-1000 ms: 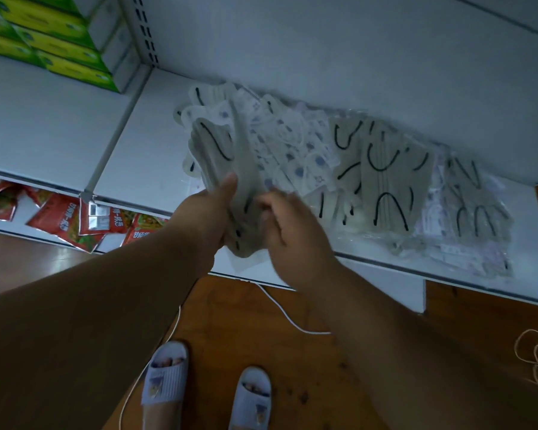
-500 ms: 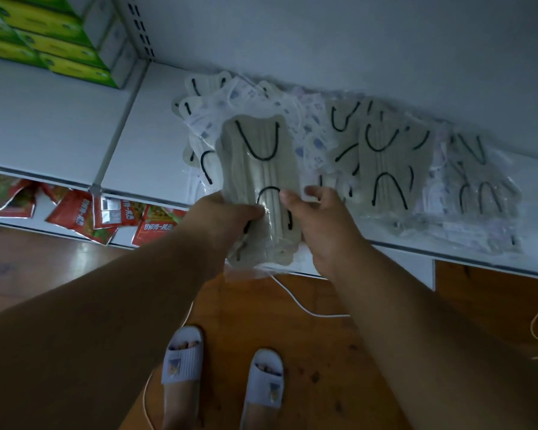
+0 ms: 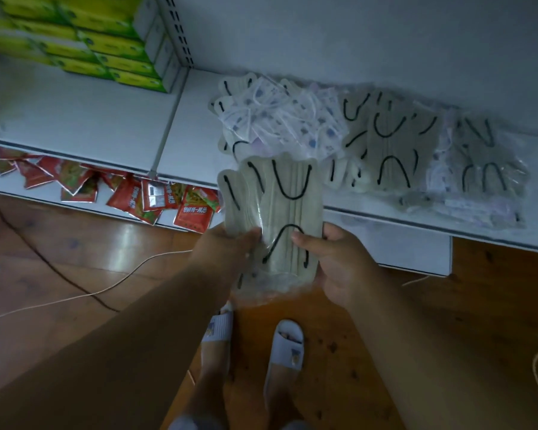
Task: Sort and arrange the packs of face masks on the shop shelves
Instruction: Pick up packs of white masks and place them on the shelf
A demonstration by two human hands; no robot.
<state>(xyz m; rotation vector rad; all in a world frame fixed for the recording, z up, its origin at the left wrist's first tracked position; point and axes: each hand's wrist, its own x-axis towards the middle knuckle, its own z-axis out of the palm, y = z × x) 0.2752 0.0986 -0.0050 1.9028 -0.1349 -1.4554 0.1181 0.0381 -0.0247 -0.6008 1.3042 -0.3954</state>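
A stack of clear packs with beige masks and black ear loops (image 3: 280, 209) is held upright at the white shelf's (image 3: 100, 119) front edge. My left hand (image 3: 227, 252) grips its lower left side, thumb on the front. My right hand (image 3: 333, 262) grips its lower right side. On the shelf behind lie white patterned mask packs (image 3: 280, 119), more beige packs (image 3: 389, 141) in the middle, and a mixed pile (image 3: 479, 172) at the right.
Green boxes (image 3: 84, 35) are stacked at the shelf's back left. Red sachets (image 3: 137, 197) lie on the lower shelf. A white cable (image 3: 84, 293) crosses the wooden floor, and my two feet in white slippers (image 3: 255, 339) stand below the packs.
The beige stack turned face-up and came toward me off the shelf pile. Both hands slid down to its lower end, and it now hangs past the shelf edge.
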